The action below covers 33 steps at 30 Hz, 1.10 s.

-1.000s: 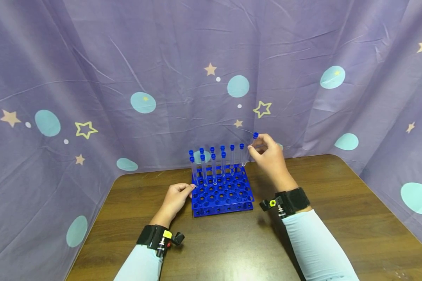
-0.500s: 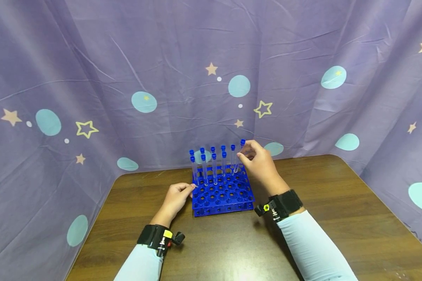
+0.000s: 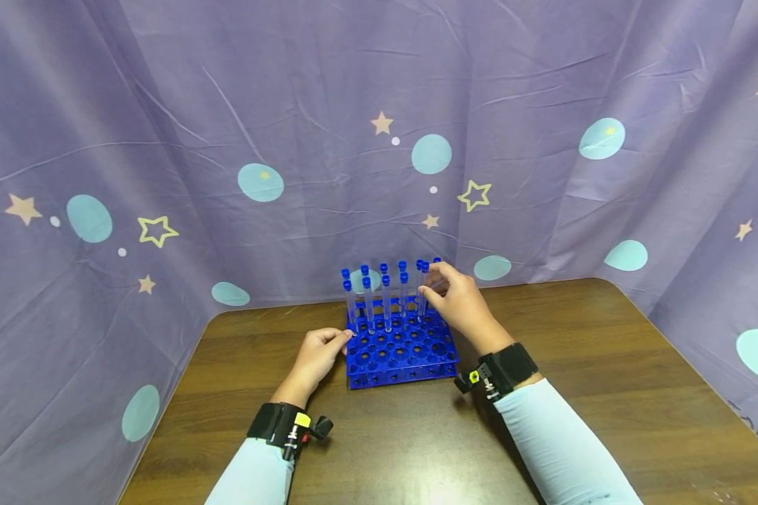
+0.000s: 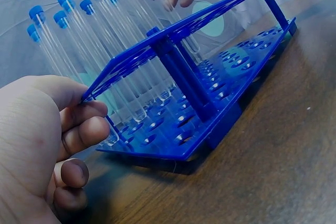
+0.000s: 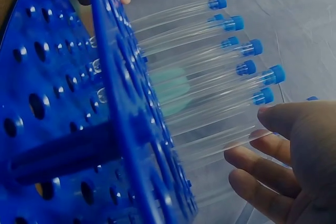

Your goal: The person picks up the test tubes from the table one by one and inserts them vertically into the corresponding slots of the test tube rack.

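A blue test tube rack (image 3: 401, 361) with two tiers of holes stands on the table. My left hand (image 3: 318, 356) pinches its left edge, with the thumb and index finger at the upper plate in the left wrist view. Clear test tubes (image 3: 387, 305) with blue caps stand upright in the back two rows. At the rack's back right, my right hand (image 3: 457, 298) holds one more capped test tube (image 3: 422, 298) between thumb and fingers. That tube is nearly upright in front of the back row. In the right wrist view, the right hand (image 5: 294, 156) partly hides it.
The brown wooden table (image 3: 379, 449) extends around the rack. A purple curtain (image 3: 328, 175) with stars and spots hangs close behind the table. Black straps with small cameras sit on both wrists (image 3: 281, 424).
My right hand has brought the tube left and down, from beyond the rack's back right corner to the second row. The tube is now straighter. My left hand stays on the rack.
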{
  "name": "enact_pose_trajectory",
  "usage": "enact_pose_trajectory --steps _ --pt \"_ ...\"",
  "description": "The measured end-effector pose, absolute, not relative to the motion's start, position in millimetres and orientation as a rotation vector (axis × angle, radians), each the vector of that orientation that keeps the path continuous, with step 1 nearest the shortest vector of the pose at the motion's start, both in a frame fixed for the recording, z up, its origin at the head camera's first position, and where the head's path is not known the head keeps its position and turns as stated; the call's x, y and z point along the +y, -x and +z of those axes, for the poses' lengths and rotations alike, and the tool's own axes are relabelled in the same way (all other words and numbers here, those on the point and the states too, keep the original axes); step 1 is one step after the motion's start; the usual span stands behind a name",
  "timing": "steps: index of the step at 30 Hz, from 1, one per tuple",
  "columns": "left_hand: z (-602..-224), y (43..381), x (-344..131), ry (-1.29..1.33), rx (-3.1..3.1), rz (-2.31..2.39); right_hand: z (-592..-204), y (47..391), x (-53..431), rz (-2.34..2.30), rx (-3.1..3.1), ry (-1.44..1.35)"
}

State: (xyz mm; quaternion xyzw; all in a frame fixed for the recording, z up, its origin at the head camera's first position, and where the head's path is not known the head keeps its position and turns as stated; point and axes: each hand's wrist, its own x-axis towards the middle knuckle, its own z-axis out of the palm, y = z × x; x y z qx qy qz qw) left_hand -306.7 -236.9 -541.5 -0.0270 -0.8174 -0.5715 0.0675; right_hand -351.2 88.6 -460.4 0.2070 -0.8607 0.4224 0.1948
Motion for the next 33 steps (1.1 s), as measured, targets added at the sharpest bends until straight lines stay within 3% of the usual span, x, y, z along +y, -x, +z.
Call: enact_pose_trajectory --steps 33 --pt "-541.0 304.9 -234.8 0.086 -2.452 -1.709 -468.8 355.1 88.4 1.099 -2.519 -0.638"
